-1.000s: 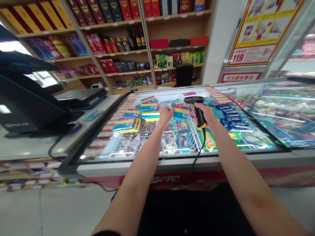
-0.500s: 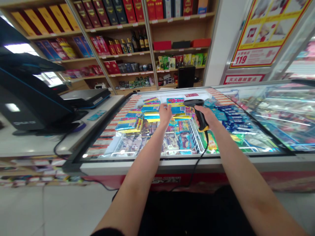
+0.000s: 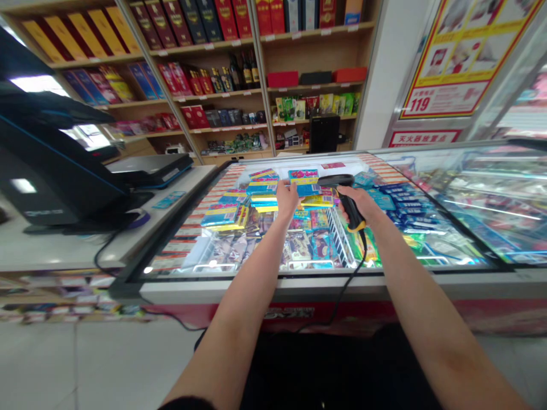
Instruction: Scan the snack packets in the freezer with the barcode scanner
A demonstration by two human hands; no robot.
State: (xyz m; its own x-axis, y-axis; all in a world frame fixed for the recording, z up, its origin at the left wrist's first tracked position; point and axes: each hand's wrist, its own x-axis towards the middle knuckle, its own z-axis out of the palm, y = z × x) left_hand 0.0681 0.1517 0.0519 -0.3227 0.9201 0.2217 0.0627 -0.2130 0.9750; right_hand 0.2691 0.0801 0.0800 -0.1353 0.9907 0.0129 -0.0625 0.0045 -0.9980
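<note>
My left hand (image 3: 287,199) reaches over the open chest freezer (image 3: 299,287), its fingers gripping the edge of a blue and yellow flat packet (image 3: 304,182). My right hand (image 3: 355,206) is shut on a black handheld barcode scanner (image 3: 348,204) with a yellow band. The scanner's head tilts left, close to the packet. Its black coiled-free cable (image 3: 350,290) hangs down over the freezer's front edge. Stacks of similar packets (image 3: 225,216) lie beneath and left of my hands, with a wire basket divider (image 3: 339,242) below the scanner.
A white counter (image 3: 85,250) with a black till terminal (image 3: 51,176) lies to the left. Wooden shelves of boxed liquor (image 3: 205,68) stand behind the freezer. A second glass-topped freezer (image 3: 482,199) sits at the right.
The packet has risen from beside my left hand to farther back over the freezer. The scanner has tilted further left, and my view has shifted slightly.
</note>
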